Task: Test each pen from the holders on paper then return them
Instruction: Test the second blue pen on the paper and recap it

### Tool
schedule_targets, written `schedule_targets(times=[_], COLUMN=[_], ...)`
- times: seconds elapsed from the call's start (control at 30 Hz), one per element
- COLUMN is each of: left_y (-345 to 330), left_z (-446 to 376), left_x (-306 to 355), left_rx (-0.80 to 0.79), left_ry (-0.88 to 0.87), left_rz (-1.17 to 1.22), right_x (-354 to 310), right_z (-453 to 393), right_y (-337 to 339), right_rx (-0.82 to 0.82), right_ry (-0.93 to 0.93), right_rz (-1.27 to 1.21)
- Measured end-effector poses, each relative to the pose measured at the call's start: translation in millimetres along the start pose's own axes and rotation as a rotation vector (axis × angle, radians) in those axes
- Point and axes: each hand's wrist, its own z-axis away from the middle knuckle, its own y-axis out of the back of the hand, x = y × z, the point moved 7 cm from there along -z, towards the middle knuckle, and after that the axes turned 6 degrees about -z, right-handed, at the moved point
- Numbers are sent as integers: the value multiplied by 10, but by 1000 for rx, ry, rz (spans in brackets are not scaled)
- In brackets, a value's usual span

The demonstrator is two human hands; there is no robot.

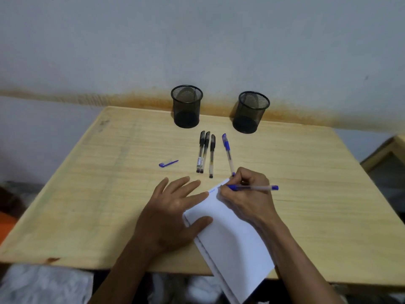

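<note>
My right hand [245, 191] grips an uncapped blue pen [256, 188], its tip down on the top edge of the white paper [228, 240], where small blue marks show. My left hand [173, 207] lies flat with spread fingers on the paper's left side. The pen's blue cap [168, 163] lies alone to the left. Three black capped pens [205, 153] lie side by side beyond the hands, with a capped blue pen [228, 153] to their right. Two black mesh holders [186, 106] [251, 112] stand at the table's back; I see no pens in them.
The wooden table [98, 194] backs onto a pale wall with a rust-coloured stain. The paper overhangs the front edge. Part of another wooden piece of furniture [385, 159] shows at the right. Pale cloth [43, 284] lies below the front edge.
</note>
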Motion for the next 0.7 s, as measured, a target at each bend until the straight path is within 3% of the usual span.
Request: schedule_targets(times=[0.23,0.47,0.7], left_y=[-34,-32,-19], left_z=[-39,-20,-19], left_x=[-31,-18,-12], left_rx=[-137,-140,-130], left_ry=[49,48,50], left_rz=[22,36,41], right_x=[49,-28,-76], right_z=[-36,-45,-24], right_y=[13,22,8], right_rx=[8,27,10], right_ry=[14,93,68], right_rz=[26,171,131])
